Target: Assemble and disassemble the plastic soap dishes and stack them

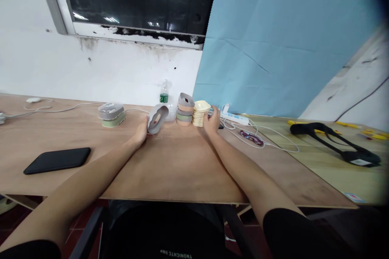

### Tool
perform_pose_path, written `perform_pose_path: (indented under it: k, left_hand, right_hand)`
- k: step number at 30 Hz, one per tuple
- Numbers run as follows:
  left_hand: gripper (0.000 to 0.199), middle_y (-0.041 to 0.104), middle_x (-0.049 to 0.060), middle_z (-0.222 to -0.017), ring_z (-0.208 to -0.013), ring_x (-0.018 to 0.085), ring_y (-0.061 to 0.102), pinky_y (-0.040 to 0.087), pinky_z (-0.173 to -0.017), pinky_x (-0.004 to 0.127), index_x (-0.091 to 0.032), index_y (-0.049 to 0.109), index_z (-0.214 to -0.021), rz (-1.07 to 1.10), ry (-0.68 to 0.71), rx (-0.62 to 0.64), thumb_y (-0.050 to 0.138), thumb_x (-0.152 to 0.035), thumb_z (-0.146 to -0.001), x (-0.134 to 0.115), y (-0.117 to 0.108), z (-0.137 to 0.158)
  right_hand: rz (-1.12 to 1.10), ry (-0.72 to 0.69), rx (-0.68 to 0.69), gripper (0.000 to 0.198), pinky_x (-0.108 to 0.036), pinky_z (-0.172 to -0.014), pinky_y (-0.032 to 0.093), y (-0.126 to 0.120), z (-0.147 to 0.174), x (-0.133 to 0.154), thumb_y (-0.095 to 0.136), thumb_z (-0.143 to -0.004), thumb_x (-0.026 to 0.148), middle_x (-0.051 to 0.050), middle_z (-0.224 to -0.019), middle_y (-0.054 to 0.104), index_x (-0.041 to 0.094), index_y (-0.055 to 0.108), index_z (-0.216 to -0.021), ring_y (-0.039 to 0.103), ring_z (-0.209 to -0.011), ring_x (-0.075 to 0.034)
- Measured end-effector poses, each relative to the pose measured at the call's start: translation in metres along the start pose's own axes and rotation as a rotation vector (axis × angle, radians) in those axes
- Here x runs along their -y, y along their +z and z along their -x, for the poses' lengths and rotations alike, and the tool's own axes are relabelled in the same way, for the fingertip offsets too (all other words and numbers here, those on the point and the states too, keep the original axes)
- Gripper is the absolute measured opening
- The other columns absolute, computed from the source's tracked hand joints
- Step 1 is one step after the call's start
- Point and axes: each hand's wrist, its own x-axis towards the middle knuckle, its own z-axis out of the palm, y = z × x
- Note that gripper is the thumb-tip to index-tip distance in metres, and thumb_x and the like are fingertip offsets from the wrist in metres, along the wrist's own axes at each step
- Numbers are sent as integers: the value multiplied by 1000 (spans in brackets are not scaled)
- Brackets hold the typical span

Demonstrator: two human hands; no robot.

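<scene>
My left hand (pixel 141 130) is closed on the near left side of a grey oval plastic box (pixel 157 119), tilted so that its hollow inside faces me. At the right edge of a tall stack of cream plastic trays (pixel 199 114) is my right hand (pixel 212 120), its fingers curled at the upper trays. How many trays the fingers grip is hidden. Between the hands, beside the cream stack, stands a pile of grey, peach and green oval boxes (pixel 184 116). Behind the held box sits something of clear plastic (pixel 172 112).
A grey-and-green lidded box (pixel 112 114) and a black phone (pixel 57 160) lie to the left. A bottle with a green label (pixel 164 92) stands by the wall. On the right are a white power strip (pixel 235 119), loose cables, a dark red patterned object (pixel 251 138) and a black strap-like frame (pixel 334 143).
</scene>
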Motion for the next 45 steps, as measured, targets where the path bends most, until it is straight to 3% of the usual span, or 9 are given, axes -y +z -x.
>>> perform_pose_path:
  k: [4,10,14,18,23,27,30,36,45]
  left_hand:
    - [78,70,11,-94,-70,20,65,49,-59,30,-16,59,-120,58,-41,-17,16,-72,-88,-3,7,4]
    - [74,69,10,-105,-82,22,66,52,-65,33,-19,57,-120,227,-3,158,14,-71,-89,-12,20,16]
    - [72,66,10,-114,-97,24,64,51,-75,35,-19,58,-119,226,63,240,15,-69,-90,-24,18,20]
    - [82,64,13,-119,-111,30,57,45,-87,43,-18,56,-123,-44,191,211,9,-73,-86,-34,5,15]
    - [58,49,12,-138,-130,33,38,21,-111,47,-20,62,-116,-905,591,-246,49,-64,-81,-40,-37,7]
    - [62,32,15,-148,-137,36,25,16,-110,52,-19,50,-130,-1202,517,-663,57,-55,-81,-41,-83,-1]
    - [77,19,18,-153,-138,42,17,16,-107,59,-21,38,-140,-1200,397,-816,62,-57,-76,-39,-110,-7]
    - [87,6,19,-155,-138,42,22,23,-109,52,-20,32,-143,-1049,267,-818,67,-55,-71,-29,-134,-20]
    - [73,21,14,-148,-127,32,39,32,-105,41,-20,40,-137,-1037,352,-734,71,-40,-74,-19,-139,-22]
  right_hand:
    - [-113,-277,242,38,-40,-89,51,-6,20,53,46,-86,29,-15,-123,53,18,53,-121,54,-112,-25]
    - [-224,-634,761,43,-36,-104,45,-1,62,137,50,-89,48,2,-139,47,37,47,-131,47,-126,-20]
    - [-287,-599,709,29,-35,-98,49,3,67,157,36,-96,38,3,-128,56,38,57,-117,55,-114,-18]
    - [-298,-566,606,29,-38,-92,49,6,51,149,34,-97,31,-6,-102,64,27,62,-104,58,-101,-21]
    - [-266,-397,302,27,-41,-91,44,10,-3,126,34,-96,34,-9,-98,59,22,58,-98,53,-101,-24]
    - [-155,-302,197,23,-38,-88,44,13,-50,100,36,-95,30,-9,-96,57,21,57,-94,52,-97,-23]
    - [-53,-291,261,20,-37,-83,45,17,-65,78,39,-92,27,-9,-92,57,20,57,-90,52,-92,-23]
    - [21,-313,383,19,-39,-83,46,23,-57,43,43,-89,23,-9,-94,59,20,61,-93,54,-91,-24]
    - [-27,-280,245,27,-39,-86,47,9,-40,56,42,-91,27,-11,-109,56,19,60,-109,55,-98,-24]
